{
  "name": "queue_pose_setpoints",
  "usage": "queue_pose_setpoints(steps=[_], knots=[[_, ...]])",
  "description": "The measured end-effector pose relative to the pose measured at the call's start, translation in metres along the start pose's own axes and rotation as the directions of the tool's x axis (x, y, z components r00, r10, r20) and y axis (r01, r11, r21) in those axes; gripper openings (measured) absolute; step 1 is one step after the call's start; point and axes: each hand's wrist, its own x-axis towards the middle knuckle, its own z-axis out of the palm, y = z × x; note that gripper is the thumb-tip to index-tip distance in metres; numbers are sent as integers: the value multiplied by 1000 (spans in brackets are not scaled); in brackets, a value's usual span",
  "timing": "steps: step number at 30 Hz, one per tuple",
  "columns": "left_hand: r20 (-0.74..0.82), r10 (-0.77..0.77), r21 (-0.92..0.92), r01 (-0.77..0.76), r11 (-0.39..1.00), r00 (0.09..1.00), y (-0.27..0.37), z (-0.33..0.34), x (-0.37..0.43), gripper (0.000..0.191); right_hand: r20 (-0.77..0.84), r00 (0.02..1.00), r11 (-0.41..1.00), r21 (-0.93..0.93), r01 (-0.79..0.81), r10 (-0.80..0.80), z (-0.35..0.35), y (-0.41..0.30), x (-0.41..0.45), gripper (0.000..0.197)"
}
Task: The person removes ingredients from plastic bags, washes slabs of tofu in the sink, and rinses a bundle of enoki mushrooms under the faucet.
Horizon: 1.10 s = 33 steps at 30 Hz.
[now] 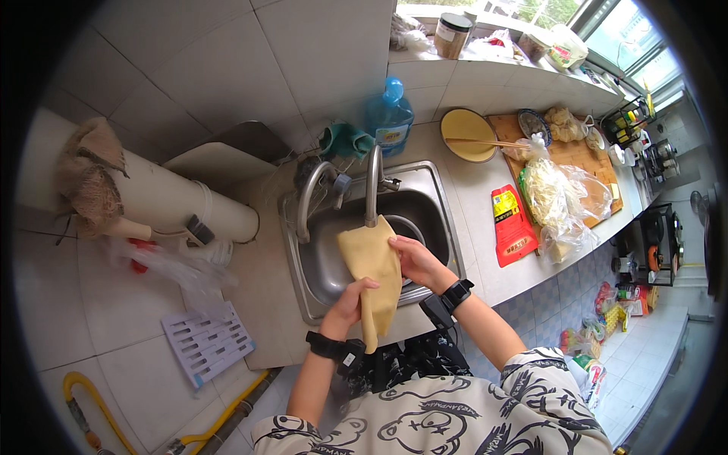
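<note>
A pale yellow, floppy sheet, perhaps tofu skin (378, 267), is held over the stainless steel sink (330, 273). My left hand (348, 301) grips its lower left edge, thumb on top. At its right edge, my right hand (418, 261) pinches it between thumb and fingers. The sheet's top touches or lies just under the spout of the metal faucet (372, 187); whether water runs, I cannot tell. A second curved spout (310, 193) stands to the left. Behind the sheet, a round rim in the basin is partly hidden.
Right of the sink are a yellow bowl (467, 136) with chopsticks, a red packet (513, 227) and a wooden cutting board (591, 162) bearing bagged pale strands (546, 187). A blue plastic bottle (391, 122) and a green cloth (346, 141) stand behind. A thick white pipe (170, 182) crosses at left.
</note>
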Motion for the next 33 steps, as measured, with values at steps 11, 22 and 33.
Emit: queue_pose_setpoints(steps=[11, 22, 33], knots=[[73, -158, -53, 162, 985, 985, 11, 3, -21, 57, 170, 984, 967, 234, -100, 61, 5, 9, -19, 35], [192, -393, 185, 360, 914, 899, 7, 53, 17, 59, 118, 990, 824, 552, -128, 76, -55, -13, -65, 35], [-204, -173, 467, 251, 848, 964, -71, 198, 60, 53, 7, 928, 793, 521, 315, -373, -115, -104, -257, 38]])
